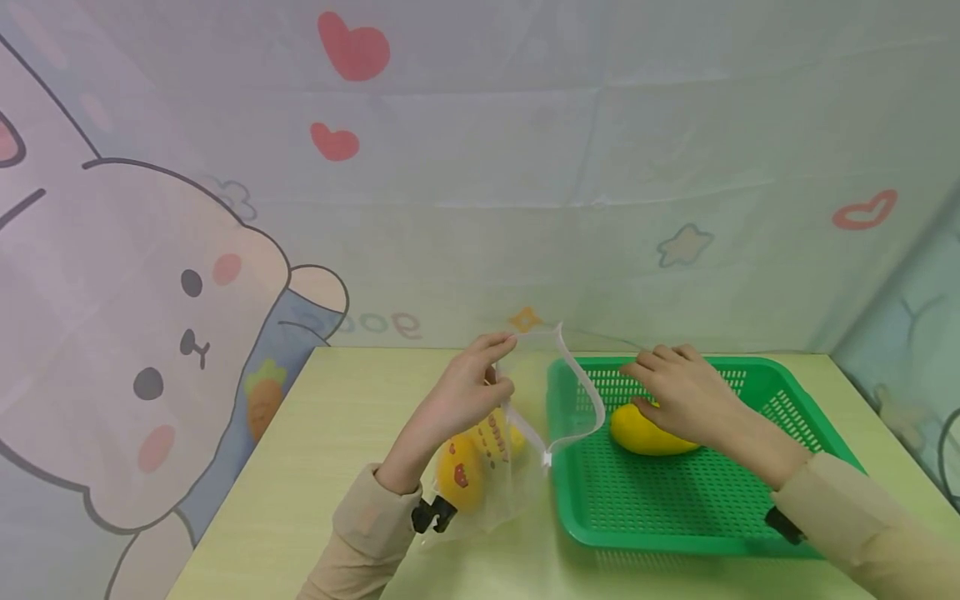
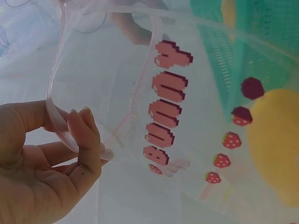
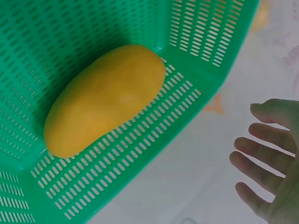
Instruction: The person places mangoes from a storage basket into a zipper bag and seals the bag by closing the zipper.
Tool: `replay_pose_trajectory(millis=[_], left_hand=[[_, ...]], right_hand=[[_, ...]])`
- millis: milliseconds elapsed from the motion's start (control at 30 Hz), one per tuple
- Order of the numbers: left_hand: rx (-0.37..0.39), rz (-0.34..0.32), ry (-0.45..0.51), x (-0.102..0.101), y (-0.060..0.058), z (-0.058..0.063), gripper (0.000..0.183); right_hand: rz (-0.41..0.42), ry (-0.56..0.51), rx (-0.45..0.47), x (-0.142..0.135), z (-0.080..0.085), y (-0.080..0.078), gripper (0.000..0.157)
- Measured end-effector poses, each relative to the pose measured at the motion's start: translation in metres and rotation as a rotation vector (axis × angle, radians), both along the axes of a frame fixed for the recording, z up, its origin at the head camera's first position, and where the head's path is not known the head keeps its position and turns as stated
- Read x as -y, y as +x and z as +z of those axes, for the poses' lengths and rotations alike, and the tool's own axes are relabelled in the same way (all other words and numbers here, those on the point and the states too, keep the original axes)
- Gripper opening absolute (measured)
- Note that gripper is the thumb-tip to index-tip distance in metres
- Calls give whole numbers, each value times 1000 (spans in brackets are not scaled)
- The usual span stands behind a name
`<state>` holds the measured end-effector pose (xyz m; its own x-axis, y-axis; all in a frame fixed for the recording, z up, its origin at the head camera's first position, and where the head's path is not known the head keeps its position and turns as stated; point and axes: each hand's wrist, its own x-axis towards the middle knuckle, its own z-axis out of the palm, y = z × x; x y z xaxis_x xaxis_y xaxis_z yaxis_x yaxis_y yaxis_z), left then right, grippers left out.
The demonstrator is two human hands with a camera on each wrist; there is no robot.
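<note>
Beyond pale table (image 1: 352, 400), patterned curtain (image 1: 480, 167) hung at twelve o'clock; black wrist mounts (image 1: 435, 514) sat at both beige cuffs (image 1: 371, 517). Right hand (image 1: 686, 392), fingers loosely extended, grasping nothing, blocked part of yellow mango (image 1: 648, 435) in head view. Green basket (image 1: 675, 504) contained that mango, toward basket's ten o'clock. At basket's nine o'clock, clear zip bag (image 1: 517, 492), mouth gaping across basket's rim in head view, contained second yellow fruit (image 1: 459, 471); left hand (image 1: 468, 383) pinched bag's edge.

A clear printed zip bag (image 1: 502, 483) gapes beside a green basket (image 1: 645, 512), where a smooth yellow mango (image 1: 647, 433) lies lengthwise.
</note>
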<state>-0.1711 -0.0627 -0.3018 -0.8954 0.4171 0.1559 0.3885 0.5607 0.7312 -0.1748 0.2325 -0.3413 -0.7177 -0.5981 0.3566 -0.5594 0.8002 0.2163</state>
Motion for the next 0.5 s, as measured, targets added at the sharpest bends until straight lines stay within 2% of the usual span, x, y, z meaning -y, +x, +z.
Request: replay_pose_trajectory(millis=[300,500], left_hand=[[-1,-2,2,-1,0,-1,58],[7,-5,10,0,1,-1,58]], right_hand=[[38,55,-4,-6,-9,-6,37],[56,70,37,-9,-18,-13,37]])
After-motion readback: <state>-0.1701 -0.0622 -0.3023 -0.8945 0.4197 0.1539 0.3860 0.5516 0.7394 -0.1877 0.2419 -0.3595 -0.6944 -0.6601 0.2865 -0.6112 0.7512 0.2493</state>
